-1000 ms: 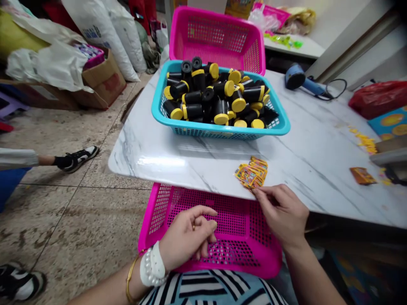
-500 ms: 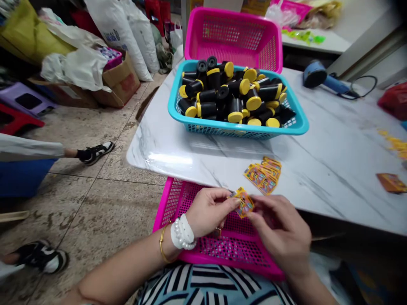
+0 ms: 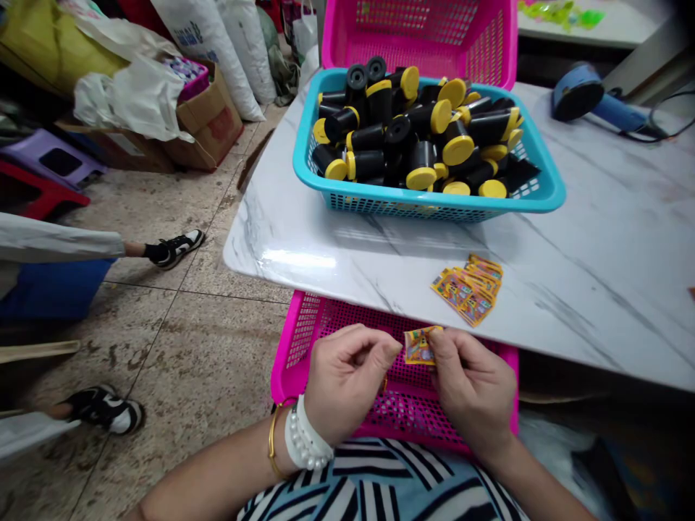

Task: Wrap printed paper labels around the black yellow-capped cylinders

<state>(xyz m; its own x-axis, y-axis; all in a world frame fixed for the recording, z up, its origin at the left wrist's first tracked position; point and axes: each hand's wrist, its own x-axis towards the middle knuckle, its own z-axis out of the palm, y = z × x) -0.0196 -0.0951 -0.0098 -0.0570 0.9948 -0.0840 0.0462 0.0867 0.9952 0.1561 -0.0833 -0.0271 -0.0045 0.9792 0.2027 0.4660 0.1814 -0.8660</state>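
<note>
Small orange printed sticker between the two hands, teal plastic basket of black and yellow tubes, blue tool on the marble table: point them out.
small orange printed sticker point(image 3: 418, 346), head view, middle of its printed face.
teal plastic basket point(image 3: 413, 202), head view, near wall.
blue tool point(image 3: 576, 92), head view, round dark-blue head.

marble table point(image 3: 337, 239), teal basket point(image 3: 428, 205), stickers point(image 3: 470, 287)

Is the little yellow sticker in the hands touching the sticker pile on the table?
Apart. The head view shows bare white marble table between the small yellow sticker and the pile.
</note>
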